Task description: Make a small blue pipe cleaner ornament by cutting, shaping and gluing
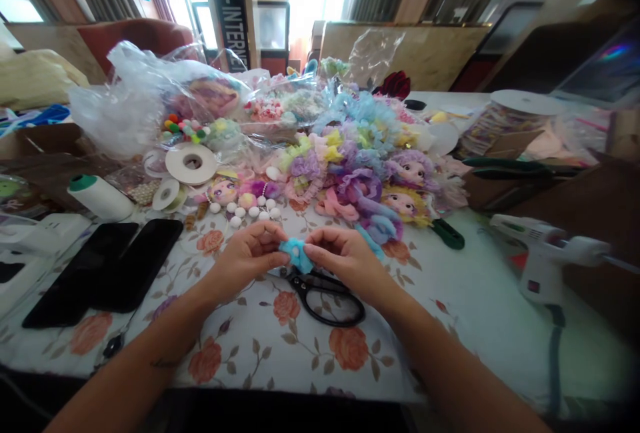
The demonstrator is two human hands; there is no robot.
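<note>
A small light-blue fabric piece [296, 256], gathered like a bow or flower with a pale spot at its middle, is pinched between both hands. My left hand [253, 251] grips its left edge with thumb and fingertips. On its right edge, my right hand [343, 253] closes in the same way. Beneath the hands, black-handled scissors [361, 313] lie on the flowered tablecloth [240, 353], their blades partly hidden. A strip of blue fabric [370, 241] lies just beyond my right hand.
Behind the hands spreads a heap of pastel ruffled trims [360, 119], doll faces [407, 203] and white beads [245, 213]. Two black phones [145, 266] and a thread cone [100, 197] lie left. A glue gun [545, 253] stands right, near a dark green handle [449, 234].
</note>
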